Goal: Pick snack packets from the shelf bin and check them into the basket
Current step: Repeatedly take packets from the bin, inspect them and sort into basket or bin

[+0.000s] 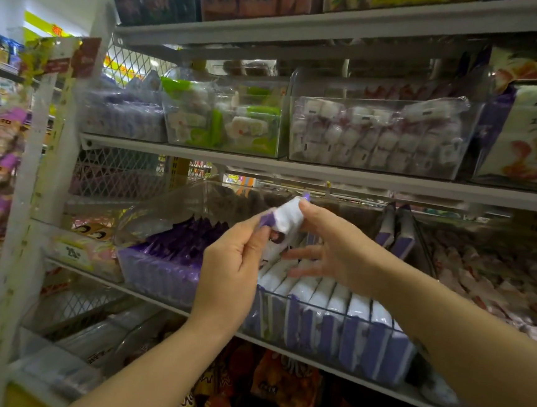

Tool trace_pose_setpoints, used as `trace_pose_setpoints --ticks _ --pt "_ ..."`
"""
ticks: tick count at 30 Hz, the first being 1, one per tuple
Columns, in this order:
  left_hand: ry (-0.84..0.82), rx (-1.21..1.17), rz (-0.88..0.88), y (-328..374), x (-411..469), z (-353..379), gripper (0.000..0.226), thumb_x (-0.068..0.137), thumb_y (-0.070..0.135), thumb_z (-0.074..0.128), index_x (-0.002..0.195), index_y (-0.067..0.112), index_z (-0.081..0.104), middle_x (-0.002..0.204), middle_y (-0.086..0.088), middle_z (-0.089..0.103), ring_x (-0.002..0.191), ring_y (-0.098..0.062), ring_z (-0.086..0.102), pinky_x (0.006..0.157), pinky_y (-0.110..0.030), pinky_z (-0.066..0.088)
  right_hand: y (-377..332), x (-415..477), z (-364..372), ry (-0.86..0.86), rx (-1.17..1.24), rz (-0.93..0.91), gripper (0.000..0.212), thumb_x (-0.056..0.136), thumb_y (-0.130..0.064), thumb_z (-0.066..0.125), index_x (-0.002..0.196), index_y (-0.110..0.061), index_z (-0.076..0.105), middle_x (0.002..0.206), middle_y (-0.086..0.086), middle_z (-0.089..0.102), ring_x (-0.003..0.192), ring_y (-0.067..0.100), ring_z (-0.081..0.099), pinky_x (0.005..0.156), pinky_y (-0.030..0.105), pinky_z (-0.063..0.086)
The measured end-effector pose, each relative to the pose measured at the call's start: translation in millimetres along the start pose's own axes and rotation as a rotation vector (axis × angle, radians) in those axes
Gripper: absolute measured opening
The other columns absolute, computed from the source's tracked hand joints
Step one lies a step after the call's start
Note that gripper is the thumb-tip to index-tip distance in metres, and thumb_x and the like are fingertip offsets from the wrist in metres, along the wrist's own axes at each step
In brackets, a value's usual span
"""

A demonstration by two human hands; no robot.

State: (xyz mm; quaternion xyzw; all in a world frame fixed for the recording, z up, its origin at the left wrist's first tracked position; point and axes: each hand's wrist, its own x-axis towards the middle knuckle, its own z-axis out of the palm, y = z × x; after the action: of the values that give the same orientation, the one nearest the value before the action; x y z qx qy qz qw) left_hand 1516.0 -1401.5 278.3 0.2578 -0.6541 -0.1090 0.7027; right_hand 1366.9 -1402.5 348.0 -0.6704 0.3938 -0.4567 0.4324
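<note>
The white-and-purple plastic snack packet [284, 225] slants above the clear plastic bin [333, 303]; left hand [231, 274] pinches its near-left end, right hand [331, 247] its far-right.

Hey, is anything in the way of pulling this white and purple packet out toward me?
Nothing visible does. The packet, held by the left hand and right hand, is up above the row standing in the bin. The basket is out of view, so the way there can't be judged.

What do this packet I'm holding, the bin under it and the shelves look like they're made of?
Packet: thin glossy plastic film, white and purple, by its sheen and crumpled end. Bin: clear rigid plastic, since packets show through. Shelves: probably painted metal, pale grey, thin flat edges.
</note>
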Motion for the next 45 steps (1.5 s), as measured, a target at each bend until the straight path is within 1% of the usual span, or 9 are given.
trace_pose_setpoints --ticks 5,9,12,16,23,30,33,39,45 --pt "-0.286 0.071 0.142 9.4 -28.4 -11.1 0.033 0.092 0.044 0.058 0.120 0.029 0.065 0.127 0.020 0.056 0.121 0.006 0.050 0.099 -0.009 0.039 21.1 -15.3 17.2 0.052 0.231 -0.083 0.022 0.095 -0.022 0.054 0.115 -0.013 0.058 0.094 0.008 0.072 0.082 0.021 0.070 0.069 0.035 0.057" --pt "-0.099 0.039 0.042 8.8 -56.8 -36.8 0.024 0.092 0.044 0.058 0.116 0.038 0.059 0.117 0.014 0.051 0.107 0.005 0.056 0.079 -0.014 0.052 49.0 -34.9 42.7 0.034 0.230 -0.060 0.026 0.095 -0.012 0.053 0.121 -0.012 0.057 0.089 0.008 0.074 0.071 0.019 0.071 0.061 0.031 0.057" --pt "0.066 -0.036 -0.265 3.6 -76.9 -59.8 0.046 0.082 0.048 0.061 0.124 0.031 0.052 0.117 0.012 0.056 0.102 0.012 0.057 0.076 -0.008 0.050 72.5 -53.7 70.8 -0.108 0.328 -0.022 0.022 0.092 -0.012 0.056 0.113 -0.013 0.060 0.091 0.011 0.075 0.073 0.021 0.072 0.060 0.030 0.058" --pt "0.040 -0.339 -0.691 -6.9 -113.9 -92.3 0.044 0.072 0.049 0.064 0.103 0.019 0.070 0.101 -0.005 0.075 0.091 -0.024 0.073 0.079 -0.045 0.057 108.6 -75.2 107.9 -0.267 0.371 0.039 0.028 0.086 -0.014 0.059 0.113 -0.015 0.061 0.097 0.011 0.074 0.079 0.022 0.073 0.063 0.029 0.058" --pt "0.103 -0.328 -0.790 -14.9 -178.5 -135.1 0.037 0.077 0.033 0.066 0.105 0.009 0.070 0.103 -0.012 0.075 0.099 -0.028 0.071 0.090 -0.048 0.053 157.3 -90.9 163.6 -0.177 0.413 0.066 0.030 0.083 -0.022 0.063 0.107 -0.005 0.067 0.105 0.020 0.071 0.092 0.030 0.070 0.081 0.037 0.057" --pt "0.168 -0.268 -0.858 -22.0 -201.1 -146.8 0.022 0.084 0.026 0.065 0.100 0.013 0.072 0.099 -0.009 0.076 0.095 -0.026 0.072 0.085 -0.042 0.055 178.6 -95.2 193.8 -0.060 0.487 0.200 0.011 0.090 -0.008 0.056 0.090 -0.003 0.066 0.092 0.022 0.071 0.084 0.033 0.068 0.076 0.040 0.056" --pt "0.169 -0.275 -0.919 -22.2 -202.3 -146.0 0.027 0.087 0.041 0.059 0.089 0.021 0.077 0.092 -0.005 0.077 0.082 -0.016 0.074 0.071 -0.032 0.057 183.2 -96.9 198.9 -0.042 0.545 0.257 0.028 0.089 -0.011 0.057 0.109 0.008 0.060 0.106 0.031 0.066 0.095 0.040 0.064 0.087 0.049 0.053" --pt "0.230 -0.349 -0.982 -26.4 -197.3 -145.3 0.033 0.095 0.022 0.055 0.073 0.026 0.079 0.081 -0.004 0.077 0.067 -0.010 0.071 0.062 -0.026 0.053 189.3 -97.0 203.4 0.002 0.578 0.232 0.054 0.075 -0.026 0.068 0.114 0.009 0.059 0.108 0.030 0.067 0.106 0.047 0.062 0.096 0.055 0.049" --pt "0.288 -0.445 -1.016 -25.7 -194.8 -146.1 0.013 0.091 0.013 0.061 0.083 0.012 0.072 0.079 -0.009 0.074 0.066 -0.014 0.068 0.072 -0.034 0.051 192.0 -89.7 202.5 -0.012 0.610 0.313 0.051 0.066 -0.027 0.068 0.108 0.003 0.067 0.104 0.024 0.070 0.098 0.039 0.068 0.086 0.047 0.055"
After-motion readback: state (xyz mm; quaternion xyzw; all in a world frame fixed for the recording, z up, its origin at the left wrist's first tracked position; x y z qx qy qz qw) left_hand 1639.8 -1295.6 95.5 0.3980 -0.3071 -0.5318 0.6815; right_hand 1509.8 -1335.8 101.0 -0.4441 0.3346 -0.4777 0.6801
